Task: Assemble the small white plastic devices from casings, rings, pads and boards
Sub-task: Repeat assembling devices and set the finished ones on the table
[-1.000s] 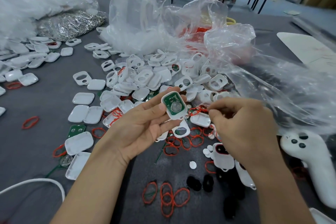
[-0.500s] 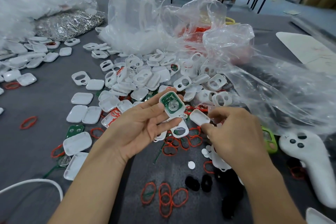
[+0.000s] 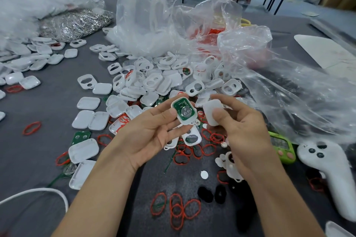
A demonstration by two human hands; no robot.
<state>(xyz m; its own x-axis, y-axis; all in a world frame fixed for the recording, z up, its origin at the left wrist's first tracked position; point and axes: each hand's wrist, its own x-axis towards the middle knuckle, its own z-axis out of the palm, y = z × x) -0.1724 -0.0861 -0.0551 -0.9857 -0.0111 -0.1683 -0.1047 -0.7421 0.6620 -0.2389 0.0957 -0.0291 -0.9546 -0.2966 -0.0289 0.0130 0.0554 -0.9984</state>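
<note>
The right hand [image 3: 242,129] has lifted a white cover [image 3: 212,112] from the tabletop [image 3: 34,159] and now pinches it just right of the open casing [image 3: 184,112], which the left hand [image 3: 150,132] grips, green board [image 3: 178,106] showing. Snapping them together looks next.

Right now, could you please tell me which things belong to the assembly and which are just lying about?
Job: casing with green board in left hand; white cover in right hand; casing pile; red rings.
Lying about: white controller; green timer; white cable.
</note>
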